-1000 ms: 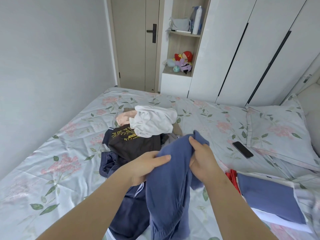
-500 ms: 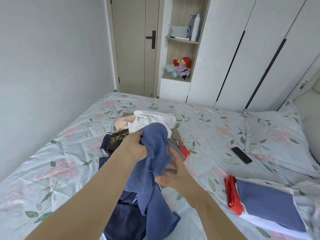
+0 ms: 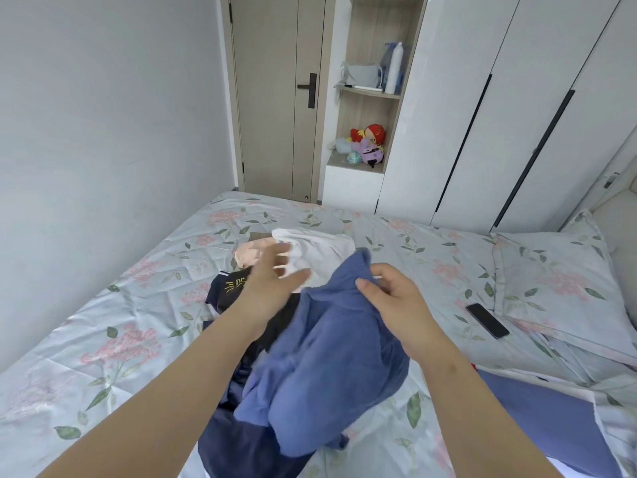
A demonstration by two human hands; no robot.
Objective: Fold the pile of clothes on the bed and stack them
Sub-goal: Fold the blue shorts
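A crumpled blue garment (image 3: pixel 324 367) hangs in front of me over the pile on the bed (image 3: pixel 131 332). My right hand (image 3: pixel 393 301) pinches its upper edge between thumb and fingers. My left hand (image 3: pixel 272 288) is off the cloth, fingers spread, hovering over the pile and blurred. Behind it lie a white garment (image 3: pixel 320 250), a pale pink one (image 3: pixel 251 255), a black shirt with yellow print (image 3: pixel 231 288) and a dark navy piece (image 3: pixel 238 450). A folded stack (image 3: pixel 537 415), blue on top, sits at the lower right.
A black phone (image 3: pixel 487 320) lies on the sheet beside a floral pillow (image 3: pixel 558 281). White wardrobe doors (image 3: pixel 517 108) and an open shelf with toys (image 3: pixel 365 146) stand behind the bed. A grey wall (image 3: pixel 103 132) runs along the left.
My left hand let go of the blue garment and opened above the pile. My right hand, open half a second ago, took hold of the garment's top edge.
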